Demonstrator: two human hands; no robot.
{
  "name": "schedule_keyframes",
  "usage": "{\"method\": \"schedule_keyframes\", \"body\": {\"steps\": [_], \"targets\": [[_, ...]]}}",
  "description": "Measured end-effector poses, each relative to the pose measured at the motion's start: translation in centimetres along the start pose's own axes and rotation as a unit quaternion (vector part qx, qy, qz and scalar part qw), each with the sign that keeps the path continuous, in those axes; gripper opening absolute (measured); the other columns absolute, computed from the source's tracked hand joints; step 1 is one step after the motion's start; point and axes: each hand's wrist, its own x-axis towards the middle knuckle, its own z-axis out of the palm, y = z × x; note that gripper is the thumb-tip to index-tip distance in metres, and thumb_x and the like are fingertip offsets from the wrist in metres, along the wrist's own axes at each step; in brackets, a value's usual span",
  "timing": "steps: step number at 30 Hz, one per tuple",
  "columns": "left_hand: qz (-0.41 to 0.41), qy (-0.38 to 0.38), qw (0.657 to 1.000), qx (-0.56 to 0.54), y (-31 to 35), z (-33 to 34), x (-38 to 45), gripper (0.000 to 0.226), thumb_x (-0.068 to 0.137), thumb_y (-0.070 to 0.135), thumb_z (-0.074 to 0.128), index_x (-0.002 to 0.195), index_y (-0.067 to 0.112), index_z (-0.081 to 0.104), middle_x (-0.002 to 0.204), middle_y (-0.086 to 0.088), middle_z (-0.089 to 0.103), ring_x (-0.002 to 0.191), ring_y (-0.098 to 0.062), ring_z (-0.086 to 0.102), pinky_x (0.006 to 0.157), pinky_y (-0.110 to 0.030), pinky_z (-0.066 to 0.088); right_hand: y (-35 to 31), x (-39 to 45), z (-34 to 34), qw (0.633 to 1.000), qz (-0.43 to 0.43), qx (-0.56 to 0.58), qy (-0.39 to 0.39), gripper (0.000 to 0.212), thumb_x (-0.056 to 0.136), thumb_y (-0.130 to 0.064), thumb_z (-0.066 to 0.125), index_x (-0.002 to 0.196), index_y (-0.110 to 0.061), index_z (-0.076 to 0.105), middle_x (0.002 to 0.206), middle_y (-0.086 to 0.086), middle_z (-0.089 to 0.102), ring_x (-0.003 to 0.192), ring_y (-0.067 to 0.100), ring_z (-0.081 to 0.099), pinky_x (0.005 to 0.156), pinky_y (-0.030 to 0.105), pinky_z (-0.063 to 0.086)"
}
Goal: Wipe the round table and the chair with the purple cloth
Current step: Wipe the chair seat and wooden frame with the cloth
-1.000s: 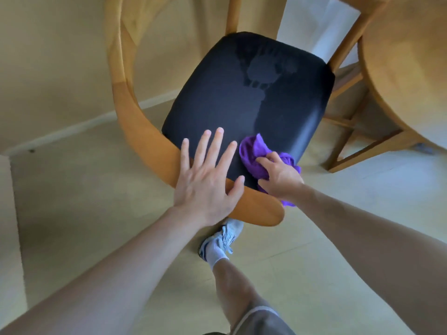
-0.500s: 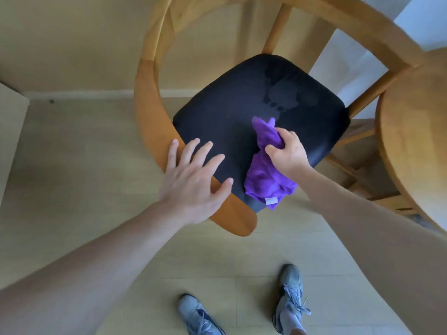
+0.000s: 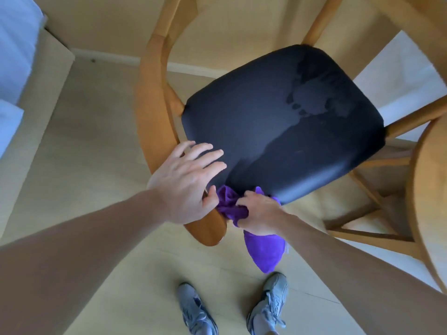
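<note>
A wooden chair with a curved armrest and a black padded seat fills the middle of the head view. Damp wipe marks show on the seat. My right hand grips the bunched purple cloth at the seat's near corner, and a loose end hangs down below the hand. My left hand rests with spread fingers on the near end of the armrest, its fingertips over the seat edge. The round wooden table shows only as a rim at the right edge.
The table's wooden legs and cross braces stand to the right of the chair. My two grey shoes are on the pale floor below the chair. A pale cabinet or wall stands at the left.
My right hand has pulled the cloth from the middle of the seat back to its near corner, next to my left hand. The left hand has stayed on the armrest.
</note>
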Motion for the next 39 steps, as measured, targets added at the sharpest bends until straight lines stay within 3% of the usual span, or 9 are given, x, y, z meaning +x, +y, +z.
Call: {"method": "schedule_keyframes", "body": {"steps": [5, 9, 13, 17, 21, 26, 29, 32, 39], "targets": [[-0.003, 0.006, 1.0, -0.011, -0.1, -0.2, 0.1, 0.059, 0.084, 0.035, 0.046, 0.136, 0.014, 0.062, 0.149, -0.006, 0.056, 0.14, -0.028, 0.045, 0.119, -0.046, 0.028, 1.0, 2.5, -5.7, 0.929, 0.055, 0.272, 0.246, 0.042, 0.079, -0.038, 0.059, 0.121, -0.033, 0.058, 0.114, -0.011, 0.047, 0.084, 0.004, 0.054, 0.084, 0.029, 0.044], [0.009, -0.001, 1.0, -0.003, -0.1, -0.3, 0.1, 0.06, 0.083, 0.035, 0.044, 0.137, 0.014, 0.06, 0.147, -0.007, 0.057, 0.138, -0.03, 0.047, 0.116, -0.048, 0.032, -1.2, 4.0, -3.9, 0.975, 0.093, 0.127, 0.155, 0.081, 0.089, -0.04, 0.059, 0.158, -0.03, 0.018, 0.163, -0.007, 0.004, 0.109, 0.03, 0.06, 0.082, 0.034, 0.044], [0.001, -0.027, 1.0, -0.001, -0.1, -0.4, 0.3, 0.061, 0.085, 0.04, 0.041, 0.138, 0.015, 0.06, 0.148, -0.006, 0.057, 0.138, -0.029, 0.047, 0.116, -0.047, 0.032, -0.7, 1.3, 1.7, 0.995, -0.037, -0.084, 0.042, 0.086, 0.097, -0.043, 0.049, 0.161, -0.034, -0.007, 0.165, -0.009, -0.029, 0.111, 0.034, 0.061, 0.068, 0.039, 0.046], [-0.007, -0.049, 0.999, -0.008, 0.0, -0.7, 0.4, 0.063, 0.088, 0.047, 0.034, 0.138, 0.018, 0.059, 0.148, -0.005, 0.057, 0.137, -0.028, 0.049, 0.115, -0.05, 0.037, 2.0, -1.0, 1.3, 0.965, -0.146, -0.216, -0.015, 0.07, 0.098, -0.038, 0.047, 0.16, -0.038, 0.014, 0.169, -0.013, -0.004, 0.118, 0.03, 0.056, 0.073, 0.038, 0.043], [-0.006, -0.046, 0.999, -0.009, -0.2, -0.5, 0.3, 0.062, 0.087, 0.044, 0.038, 0.139, 0.016, 0.058, 0.148, -0.005, 0.056, 0.136, -0.028, 0.049, 0.114, -0.05, 0.036, 1.6, -0.4, -3.0, 0.982, -0.151, -0.047, 0.107, 0.033, 0.083, -0.029, 0.056, 0.116, -0.035, 0.061, 0.125, -0.017, 0.056, 0.113, 0.018, 0.06, 0.085, 0.034, 0.049], [-0.003, -0.035, 0.999, -0.012, -0.2, -0.3, 0.3, 0.061, 0.087, 0.043, 0.042, 0.14, 0.016, 0.057, 0.149, -0.006, 0.056, 0.135, -0.027, 0.049, 0.114, -0.049, 0.036, 2.0, 3.6, -8.4, 0.929, 0.033, 0.19, 0.317, 0.059, 0.082, -0.029, 0.058, 0.14, -0.034, 0.051, 0.15, -0.011, 0.045, 0.122, 0.019, 0.057, 0.096, 0.031, 0.047], [-0.001, -0.031, 0.999, -0.013, -0.3, -0.1, 0.3, 0.061, 0.086, 0.042, 0.044, 0.14, 0.016, 0.056, 0.149, -0.005, 0.056, 0.134, -0.027, 0.049, 0.113, -0.048, 0.036, 0.7, 5.1, -7.2, 0.964, 0.118, 0.123, 0.203, 0.08, 0.088, -0.031, 0.056, 0.16, -0.032, 0.021, 0.17, -0.014, -0.001, 0.134, 0.026, 0.051, 0.099, 0.037, 0.045], [-0.005, -0.035, 0.999, -0.014, -0.3, -0.1, 0.3, 0.063, 0.085, 0.042, 0.044, 0.141, 0.016, 0.055, 0.148, -0.004, 0.056, 0.135, -0.026, 0.047, 0.114, -0.046, 0.034, -1.5, 4.1, -3.2, 0.995, 0.012, -0.025, 0.099, 0.085, 0.088, -0.037, 0.053, 0.16, -0.039, 0.008, 0.166, -0.022, -0.018, 0.133, 0.031, 0.049, 0.088, 0.043, 0.052], [-0.023, -0.022, 0.998, -0.047, 0.0, -0.7, 0.4, 0.066, 0.085, 0.047, 0.04, 0.142, 0.016, 0.052, 0.146, -0.006, 0.058, 0.131, -0.028, 0.053, 0.116, -0.05, 0.037, 0.4, -0.2, -1.1, 0.946, -0.21, -0.24, -0.067, 0.055, 0.094, -0.027, 0.05, 0.148, -0.031, 0.041, 0.155, -0.017, 0.032, 0.112, 0.025, 0.054, 0.082, 0.045, 0.054]]}}
